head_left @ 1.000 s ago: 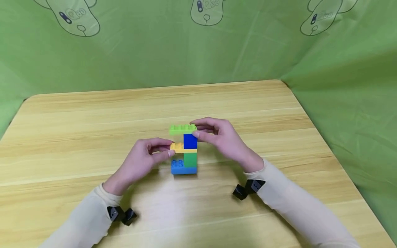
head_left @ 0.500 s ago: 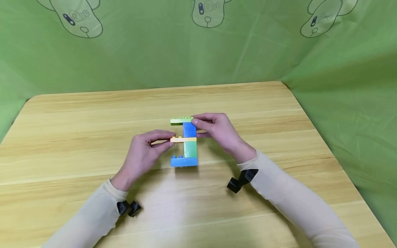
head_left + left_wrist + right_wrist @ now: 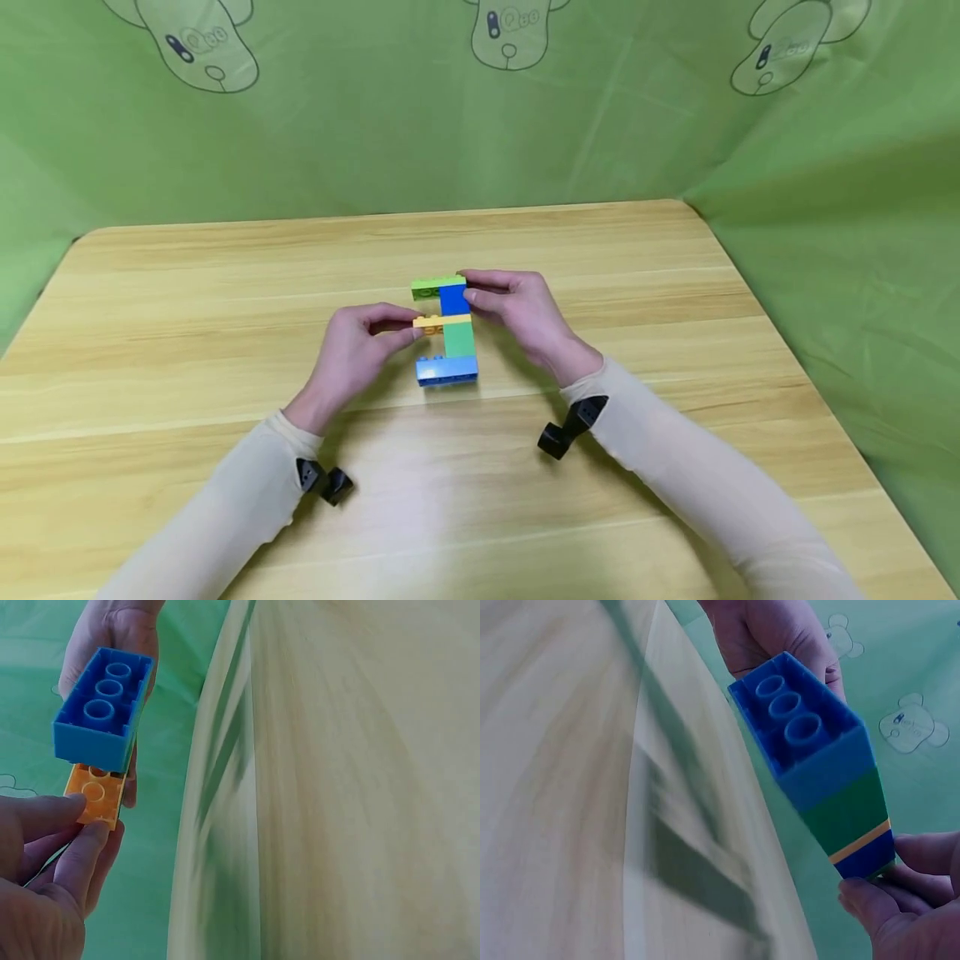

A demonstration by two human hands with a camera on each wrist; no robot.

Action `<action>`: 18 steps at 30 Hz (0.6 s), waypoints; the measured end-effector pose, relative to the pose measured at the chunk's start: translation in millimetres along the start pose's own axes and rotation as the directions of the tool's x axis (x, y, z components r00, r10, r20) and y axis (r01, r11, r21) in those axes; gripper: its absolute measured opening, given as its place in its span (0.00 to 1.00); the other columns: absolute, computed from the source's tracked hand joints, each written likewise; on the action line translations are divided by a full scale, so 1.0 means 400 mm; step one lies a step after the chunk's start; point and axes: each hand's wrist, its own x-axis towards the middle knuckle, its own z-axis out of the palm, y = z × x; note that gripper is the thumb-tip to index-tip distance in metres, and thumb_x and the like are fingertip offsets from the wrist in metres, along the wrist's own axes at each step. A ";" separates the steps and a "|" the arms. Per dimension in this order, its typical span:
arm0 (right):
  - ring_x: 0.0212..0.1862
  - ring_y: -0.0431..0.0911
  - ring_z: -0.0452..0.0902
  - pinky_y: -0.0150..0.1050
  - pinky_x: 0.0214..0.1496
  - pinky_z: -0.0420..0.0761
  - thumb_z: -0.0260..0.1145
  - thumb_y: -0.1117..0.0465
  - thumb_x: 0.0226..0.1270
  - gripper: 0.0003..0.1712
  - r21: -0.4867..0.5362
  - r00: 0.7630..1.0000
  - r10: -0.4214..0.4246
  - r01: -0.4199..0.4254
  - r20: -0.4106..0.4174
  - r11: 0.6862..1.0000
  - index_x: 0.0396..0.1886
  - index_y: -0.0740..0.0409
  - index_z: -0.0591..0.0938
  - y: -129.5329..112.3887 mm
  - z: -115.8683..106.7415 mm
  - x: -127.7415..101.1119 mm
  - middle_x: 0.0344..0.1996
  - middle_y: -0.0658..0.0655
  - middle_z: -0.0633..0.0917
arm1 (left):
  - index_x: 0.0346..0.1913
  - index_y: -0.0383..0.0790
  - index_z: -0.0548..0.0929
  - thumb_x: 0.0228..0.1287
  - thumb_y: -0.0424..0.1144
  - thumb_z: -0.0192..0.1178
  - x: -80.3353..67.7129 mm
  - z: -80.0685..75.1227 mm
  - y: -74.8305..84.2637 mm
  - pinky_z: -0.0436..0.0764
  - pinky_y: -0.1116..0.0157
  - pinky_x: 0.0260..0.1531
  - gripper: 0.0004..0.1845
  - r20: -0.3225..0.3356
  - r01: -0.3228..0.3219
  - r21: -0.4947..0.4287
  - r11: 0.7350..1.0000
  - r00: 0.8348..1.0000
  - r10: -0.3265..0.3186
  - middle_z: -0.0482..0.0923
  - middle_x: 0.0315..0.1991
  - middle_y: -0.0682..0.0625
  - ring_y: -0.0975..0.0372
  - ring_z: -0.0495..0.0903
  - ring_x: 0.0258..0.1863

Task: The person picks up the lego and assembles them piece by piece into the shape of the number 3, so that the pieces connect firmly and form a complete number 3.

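Note:
Both hands hold one E-shaped stack of toy building bricks, lifted and tilted so its hollow underside shows in both wrist views. At its base is a blue brick, then a green brick, a thin orange brick, a dark blue brick and a lime brick on top. My left hand pinches the free end of the orange brick between thumb and fingers. On the other side, my right hand grips the upper end, thumb against the dark blue brick and fingers behind.
The stack hangs above a wood-grain table. Green cloth with printed animal heads stands behind the table and along its right side. A small black camera is strapped to each wrist.
Both hands have raised the stack and moved it away from the body. Its top has tipped back, so the undersides of its bricks now show. The grips look the same.

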 end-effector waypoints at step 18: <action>0.55 0.52 0.78 0.36 0.55 0.79 0.63 0.77 0.64 0.22 -0.060 0.998 0.062 -0.062 -0.009 0.996 0.58 0.68 0.79 0.053 0.006 0.066 0.55 0.64 0.81 | 0.44 0.38 0.88 0.60 0.30 0.69 0.069 0.003 -0.030 0.82 0.63 0.41 0.09 0.113 0.116 0.121 0.986 0.985 -0.130 0.85 0.39 0.48 0.58 0.82 0.40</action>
